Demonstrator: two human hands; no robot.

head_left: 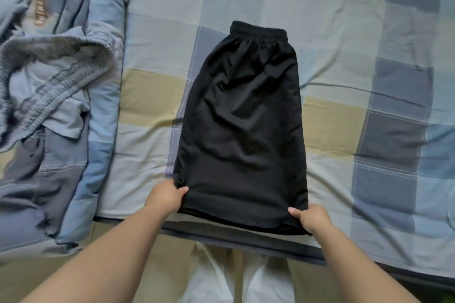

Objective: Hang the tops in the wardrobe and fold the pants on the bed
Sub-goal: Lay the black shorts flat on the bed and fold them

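The black shorts (pixel 242 115) lie flat on the bed (pixel 344 61), right in the middle of the checked sheet, with the stretchy waistband (pixel 258 31) at the far end and the leg hems at the near edge, close to the person. They look already folded once down the middle, one leg on top of the other, because the shape is narrow and I can see more than one layer at the hem. The left hand (pixel 165 195) pinches the near left corner, thumb on top and fingers tucked under the cloth. The right hand (pixel 311 219) pinches the near right corner the same way. So each hand has a grip closed on the shorts. I think the corners are held like this so the hem stays straight and both layers lift together. My guess is the next move is to bring the hem up to the waistband, to make the shorts half as long. The cloth looks thin and slippery, so the layers could slide apart if one corner goes up faster. Off to the left, on a rumpled blue quilt (pixel 98 81), sits a pile of grey clothes (pixel 49 74) with a stretchy waist, waiting apart so it does not get in the way.
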